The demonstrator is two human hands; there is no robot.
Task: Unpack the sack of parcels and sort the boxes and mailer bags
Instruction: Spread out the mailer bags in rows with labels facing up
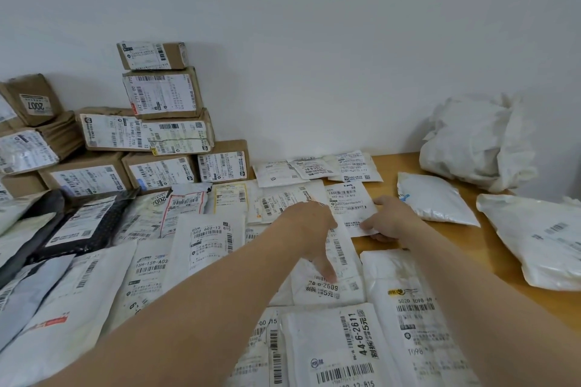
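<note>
Both my hands are at twelve o'clock, over the small white mailer (349, 208), which lies label up on the spread of mailer bags (201, 248) near the middle of the table (396, 165). My right hand (391, 218) holds the mailer's near right corner: thumb on top, fingers (379, 237) curled beneath, pinching the edge. My left hand (309, 223) is at the mailer's left edge, back upward. Its thumb (325, 265) is stretched straight toward me, with its tip on a white bag printed 78-6-2609 (327, 287). Its fingers are hidden beyond the knuckles, so I cannot tell whether they grip or merely press. The mailer bags overlap one another from nine o'clock round to six, labels mostly upward, with a black mailer (78, 223) among them at nine. The brown boxes (160, 122) are stacked several tiers high against the wall (314, 41) at ten o'clock. The white sack (474, 141) sits crumpled at two o'clock at the table's far edge. Two plump white bags (435, 199) (540, 242) lie apart on bare wood at three o'clock.
</note>
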